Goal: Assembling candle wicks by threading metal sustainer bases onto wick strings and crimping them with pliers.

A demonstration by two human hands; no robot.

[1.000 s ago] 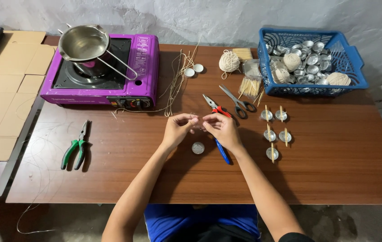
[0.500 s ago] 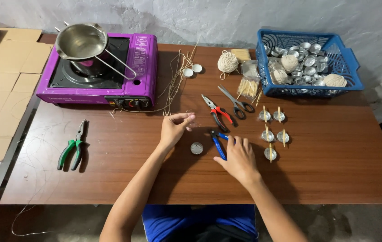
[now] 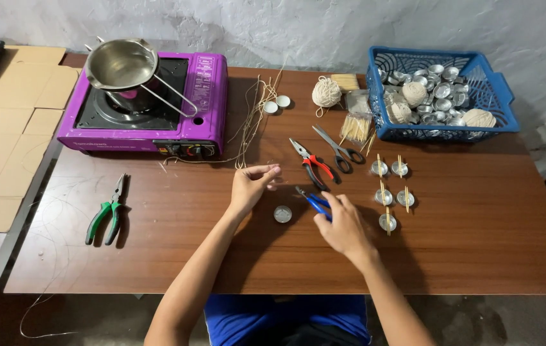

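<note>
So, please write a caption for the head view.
Right hand on blue-handled pliers, left hand pinching a wick above a small metal cup.

Brown wooden table bearing purple stove, blue basket, pliers.

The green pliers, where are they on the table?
In the head view, the green pliers lie near the table's left edge, below the purple stove.
</note>
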